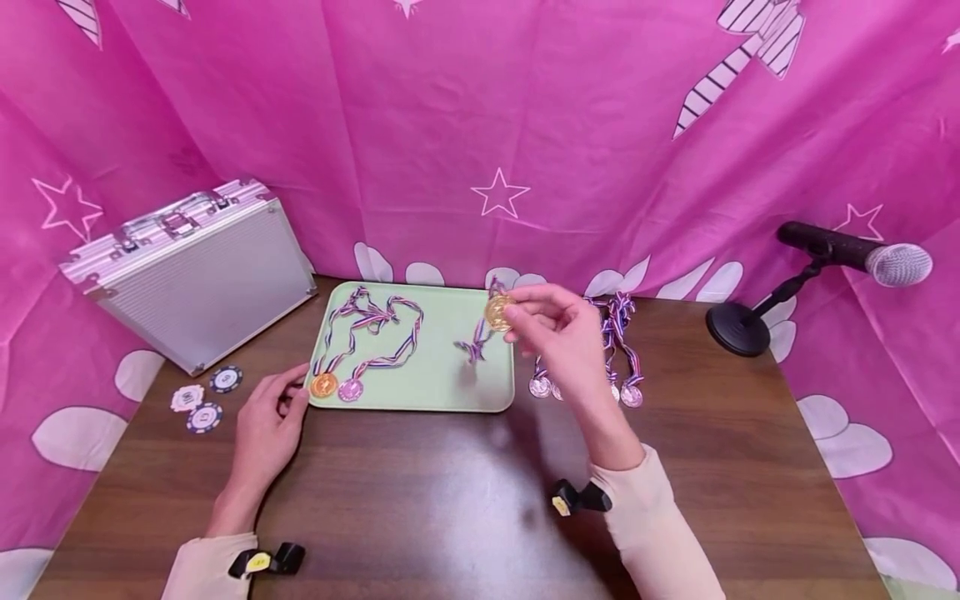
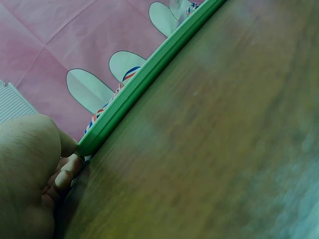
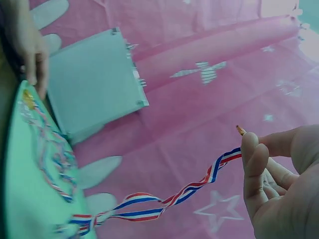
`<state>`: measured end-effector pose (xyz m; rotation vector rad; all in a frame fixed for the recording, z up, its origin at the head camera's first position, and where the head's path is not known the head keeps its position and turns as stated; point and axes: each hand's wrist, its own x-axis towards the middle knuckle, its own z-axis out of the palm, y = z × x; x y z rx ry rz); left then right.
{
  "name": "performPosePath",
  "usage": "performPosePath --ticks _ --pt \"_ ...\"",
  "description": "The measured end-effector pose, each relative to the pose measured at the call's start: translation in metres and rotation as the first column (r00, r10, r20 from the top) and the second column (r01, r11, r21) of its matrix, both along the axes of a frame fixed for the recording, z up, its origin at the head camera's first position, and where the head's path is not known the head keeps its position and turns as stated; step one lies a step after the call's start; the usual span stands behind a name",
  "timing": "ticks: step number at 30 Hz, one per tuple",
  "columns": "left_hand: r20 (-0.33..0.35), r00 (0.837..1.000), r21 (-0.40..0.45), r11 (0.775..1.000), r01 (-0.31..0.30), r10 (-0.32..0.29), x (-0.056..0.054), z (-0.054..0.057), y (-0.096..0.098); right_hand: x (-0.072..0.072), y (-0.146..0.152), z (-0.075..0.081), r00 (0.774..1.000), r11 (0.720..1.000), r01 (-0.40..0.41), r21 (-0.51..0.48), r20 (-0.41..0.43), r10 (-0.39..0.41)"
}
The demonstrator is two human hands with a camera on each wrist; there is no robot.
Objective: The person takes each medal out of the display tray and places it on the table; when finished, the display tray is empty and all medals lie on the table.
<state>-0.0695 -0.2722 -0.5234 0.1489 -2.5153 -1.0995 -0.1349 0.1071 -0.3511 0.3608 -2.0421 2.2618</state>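
My right hand [image 1: 564, 337] pinches a gold medal [image 1: 497, 313] between thumb and fingers, raised over the right part of a light green tray [image 1: 420, 398]. Its striped red, white and blue ribbon [image 3: 187, 191] trails down toward the tray. At the tray's front left corner, my left hand [image 1: 268, 421] grips the rim, thumb at the edge and other fingers curled below in the left wrist view. On the tray's left side lie a bronze-orange medal [image 1: 324, 384] and a silvery-pink medal [image 1: 350, 389], their ribbons stretched toward the back.
Several silvery medals [image 1: 632, 395] with bunched ribbons lie right of the tray, partly behind my right hand. A microphone [image 1: 847, 250] on a stand is at the back right. An aluminium case [image 1: 202, 283] stands back left, with poker chips [image 1: 204, 417] before it. Pink curtain [image 1: 420, 125] surrounds the table.
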Motion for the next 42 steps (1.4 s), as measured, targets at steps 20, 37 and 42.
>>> performPosePath --ticks 20,37,42 --pt "0.009 1.0 0.008 1.0 0.009 -0.009 0.001 0.0 0.002 -0.046 0.15 0.037 0.818 0.787 0.488 -0.378 -0.115 -0.563" --pt "0.021 1.0 -0.003 1.0 0.003 -0.003 0.001 0.001 0.0 -0.01 0.215 -0.128 0.787 0.844 0.483 0.234 0.306 -0.535" --pt "0.017 1.0 -0.006 1.0 0.004 -0.004 0.002 0.0 0.0 0.001 0.222 -0.138 0.818 0.778 0.355 0.519 0.232 -0.527"
